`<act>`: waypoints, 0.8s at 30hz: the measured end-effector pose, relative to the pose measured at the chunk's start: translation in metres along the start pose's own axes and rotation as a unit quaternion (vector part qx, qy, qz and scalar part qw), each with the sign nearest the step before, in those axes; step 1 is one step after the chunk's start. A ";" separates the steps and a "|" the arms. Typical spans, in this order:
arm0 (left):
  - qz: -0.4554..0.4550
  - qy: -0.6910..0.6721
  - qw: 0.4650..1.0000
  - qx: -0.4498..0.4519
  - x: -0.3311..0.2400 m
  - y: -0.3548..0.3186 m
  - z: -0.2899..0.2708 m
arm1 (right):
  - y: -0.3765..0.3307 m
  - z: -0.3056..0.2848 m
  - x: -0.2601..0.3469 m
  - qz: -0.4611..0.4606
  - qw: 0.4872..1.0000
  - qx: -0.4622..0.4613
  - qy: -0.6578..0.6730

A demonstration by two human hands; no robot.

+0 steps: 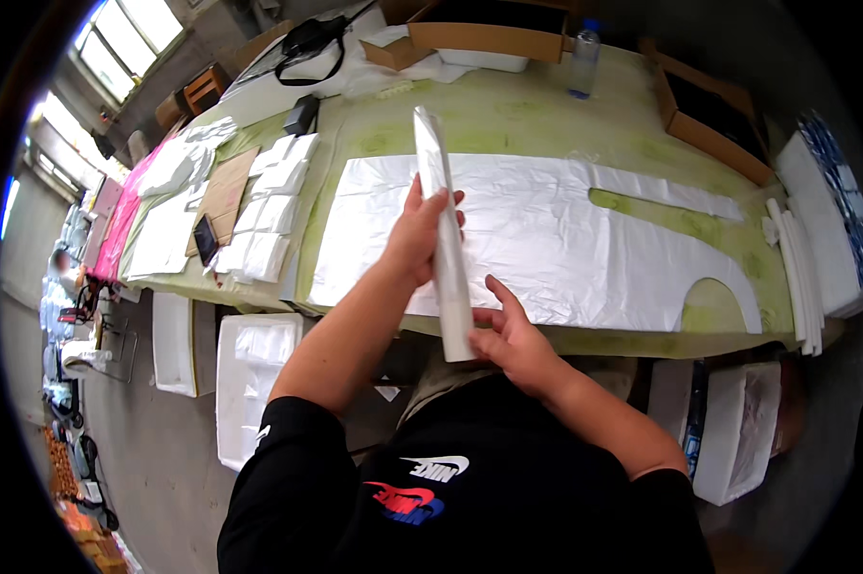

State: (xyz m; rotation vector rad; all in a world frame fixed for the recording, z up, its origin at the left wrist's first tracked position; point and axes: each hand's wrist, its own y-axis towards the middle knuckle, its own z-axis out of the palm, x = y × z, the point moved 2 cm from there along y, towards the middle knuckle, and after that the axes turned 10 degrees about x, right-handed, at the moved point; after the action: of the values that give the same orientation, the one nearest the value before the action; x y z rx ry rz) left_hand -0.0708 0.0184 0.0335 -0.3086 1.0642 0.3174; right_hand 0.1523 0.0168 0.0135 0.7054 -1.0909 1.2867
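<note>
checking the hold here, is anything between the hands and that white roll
Nothing visible. The left hand wraps the white roll at mid-length and the right hand pinches its near end, both bare and touching it directly. The roll is held above the white plastic sheet on the table.

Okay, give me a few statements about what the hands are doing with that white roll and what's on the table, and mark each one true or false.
1. Both hands grip the white roll. True: the left hand holds its middle, the right hand its lower end.
2. The roll lies flat on the table. False: it is held up, nearly upright, above the table edge.
3. A large white sheet is spread on the table. True.
4. The water bottle stands next to the left hand. False: it stands at the far side of the table.
5. Open cardboard boxes sit at the far edge. True.
</note>
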 end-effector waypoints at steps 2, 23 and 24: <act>-0.002 -0.028 1.000 -0.012 0.018 0.000 0.019 | 0.005 0.000 -0.001 0.034 0.999 -0.011 0.032; -0.010 -0.081 0.989 -0.120 0.035 0.127 -0.003 | -0.245 -0.051 -0.002 0.108 0.989 -0.098 -0.010; -0.014 -0.072 0.991 -0.112 0.036 0.126 -0.002 | -0.256 -0.051 -0.002 0.109 0.988 -0.101 0.030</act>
State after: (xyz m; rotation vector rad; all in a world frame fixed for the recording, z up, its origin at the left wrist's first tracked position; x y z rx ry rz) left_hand -0.1063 0.1362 -0.0110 -0.4936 0.8836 0.4295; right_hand 0.4120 0.0126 0.0327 0.4009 -1.2554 1.3486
